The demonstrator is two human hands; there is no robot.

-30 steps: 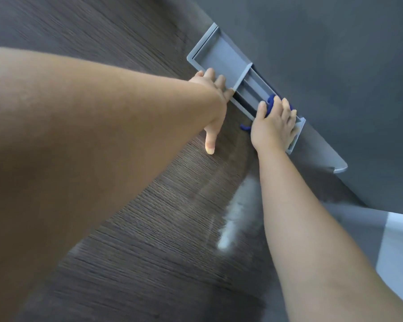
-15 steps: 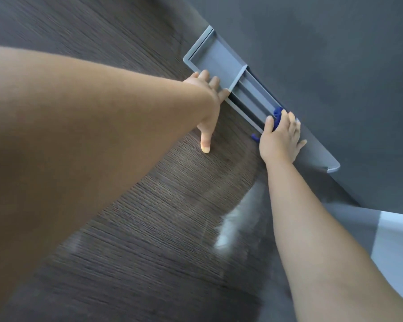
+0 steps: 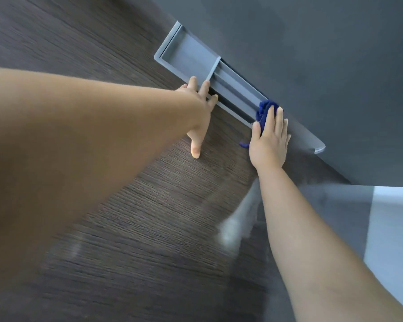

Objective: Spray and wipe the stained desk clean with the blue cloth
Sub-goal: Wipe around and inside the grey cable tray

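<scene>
Two bare hands are counted, the left hand (image 3: 197,112) and the right hand (image 3: 269,140). One blue cloth (image 3: 264,110) is seen, and one dark wood-grain desk (image 3: 138,217), at whose far edge one grey tray (image 3: 160,58) is found. The tray is split by one divider (image 3: 213,70) into two compartments (image 3: 189,56). One dark grey panel (image 3: 312,54) is counted behind the desk, and one pale patch of glare (image 3: 233,228) on the desk's surface.

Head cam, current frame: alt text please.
The right hand presses a blue cloth against the grey tray at the dark wood desk's back edge. The left hand rests beside it, fingertips on the tray's rim.
</scene>
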